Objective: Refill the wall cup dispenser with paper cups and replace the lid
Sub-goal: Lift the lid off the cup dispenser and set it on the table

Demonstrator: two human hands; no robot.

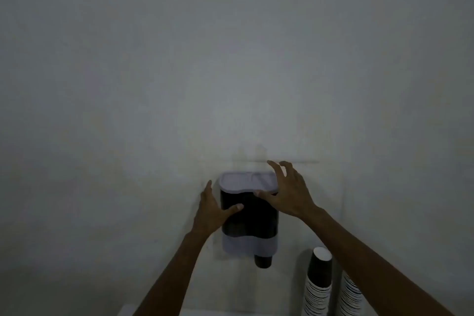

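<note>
The wall cup dispenser [252, 220] hangs on the wall, its body dark with a pale grey band at the bottom. One dark paper cup [263, 261] pokes out below it. A pale grey lid [242, 182] sits on top of the dispenser. My left hand [211, 209] is pressed against the dispenser's left side, thumb across its front. Over the lid's right end hovers my right hand [288, 191], fingers spread, thumb touching the lid's front edge. Neither hand visibly grips anything.
Two tall stacks of dark paper cups stand at the lower right, one stack [318, 282] with its white inside showing, the other stack [350, 295] partly behind my right forearm. A pale surface edge [128, 310] shows at the bottom. The scene is dim.
</note>
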